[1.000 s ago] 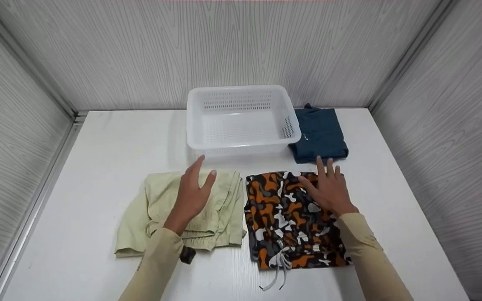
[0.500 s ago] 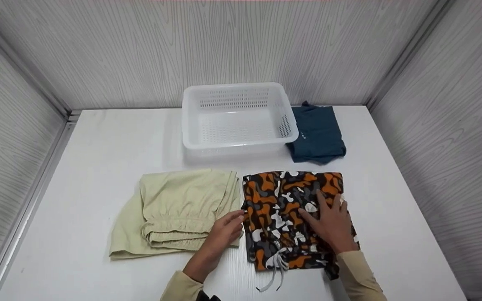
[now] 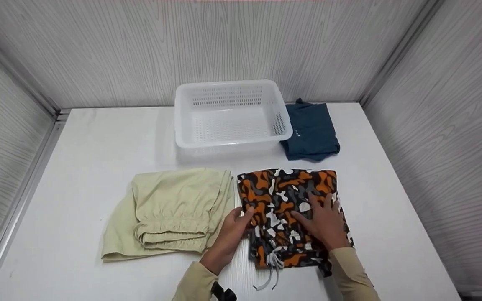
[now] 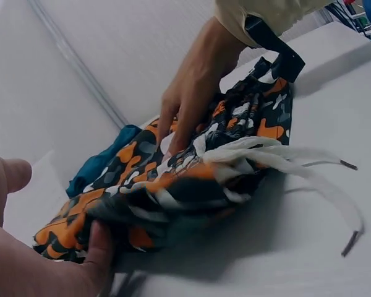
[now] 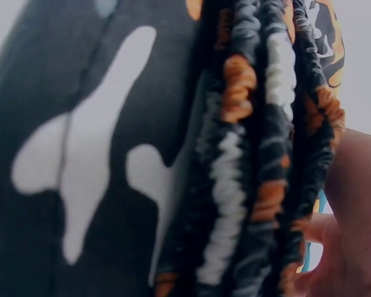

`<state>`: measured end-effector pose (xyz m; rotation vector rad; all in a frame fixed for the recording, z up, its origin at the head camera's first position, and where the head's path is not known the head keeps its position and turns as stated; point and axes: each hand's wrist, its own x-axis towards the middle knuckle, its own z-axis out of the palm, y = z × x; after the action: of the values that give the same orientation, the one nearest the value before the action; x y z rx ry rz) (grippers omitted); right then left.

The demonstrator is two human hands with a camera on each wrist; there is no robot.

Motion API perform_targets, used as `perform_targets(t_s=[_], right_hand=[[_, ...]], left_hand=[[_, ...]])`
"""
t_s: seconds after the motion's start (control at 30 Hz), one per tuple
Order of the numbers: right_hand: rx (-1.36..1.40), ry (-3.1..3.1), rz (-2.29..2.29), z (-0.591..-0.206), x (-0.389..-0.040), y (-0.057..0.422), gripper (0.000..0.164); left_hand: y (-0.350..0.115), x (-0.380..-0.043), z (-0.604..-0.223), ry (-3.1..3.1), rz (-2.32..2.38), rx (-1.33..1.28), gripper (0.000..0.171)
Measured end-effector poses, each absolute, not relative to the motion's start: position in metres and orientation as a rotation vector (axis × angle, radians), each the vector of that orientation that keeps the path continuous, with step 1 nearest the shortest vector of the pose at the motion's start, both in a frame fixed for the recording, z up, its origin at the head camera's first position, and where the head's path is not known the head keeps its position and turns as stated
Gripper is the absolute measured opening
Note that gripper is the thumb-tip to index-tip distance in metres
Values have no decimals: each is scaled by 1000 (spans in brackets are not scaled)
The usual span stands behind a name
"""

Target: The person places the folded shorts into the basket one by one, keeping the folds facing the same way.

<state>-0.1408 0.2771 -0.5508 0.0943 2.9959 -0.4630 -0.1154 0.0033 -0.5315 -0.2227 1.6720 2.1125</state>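
Note:
Folded drawstring shorts (image 3: 283, 196) in an orange, black, grey and white camouflage print lie in front of me, pale cords towards me. At their left edge is my left hand (image 3: 229, 234). In the left wrist view one digit (image 4: 100, 247) touches the shorts' edge, while another stands apart from the cloth. My right hand (image 3: 325, 221) rests on the right part of the shorts with its fingers spread. The right wrist view shows gathered waistband folds (image 5: 275, 154) close up, with part of that hand at the right edge.
Pale green trousers or shorts (image 3: 174, 200), folded with an elastic waist, lie to the left. A white perforated plastic basket (image 3: 230, 144) stands at the back. Beside it lies a folded dark teal garment (image 3: 311, 131). Grey wood-patterned walls enclose the white table (image 3: 111, 138).
My left hand has come from above the pale green garment down to the left edge of the camouflage shorts. My right hand has moved slightly towards me, onto the shorts.

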Motion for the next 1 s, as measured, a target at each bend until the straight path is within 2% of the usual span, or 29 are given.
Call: perform_targets(t_s=[0.3,0.37,0.57,0.67,0.8,1.0], right_hand=[[62,3014,-384,-551,-149,268,91],[57,3019,-377,-551,-150,265,91],[35,3043,-344,-550,-153,254,89],[21,3053,-339,-549,-155,248,89],[7,3048,-348,-549,-157,241,88],[-12,2970,-407,-546,-160,236,87]], left_hand=[[18,-134,-530,1636,2125,-134,67],[19,-134,-529,1639,2111,-130,71],[19,-131,-528,1721,1934,-145,110],[19,-131,-530,1802,1900,-110,121],[20,-132,-532,1928,1886,-76,126],[12,-135,-533,2008,1902,-131,117]])
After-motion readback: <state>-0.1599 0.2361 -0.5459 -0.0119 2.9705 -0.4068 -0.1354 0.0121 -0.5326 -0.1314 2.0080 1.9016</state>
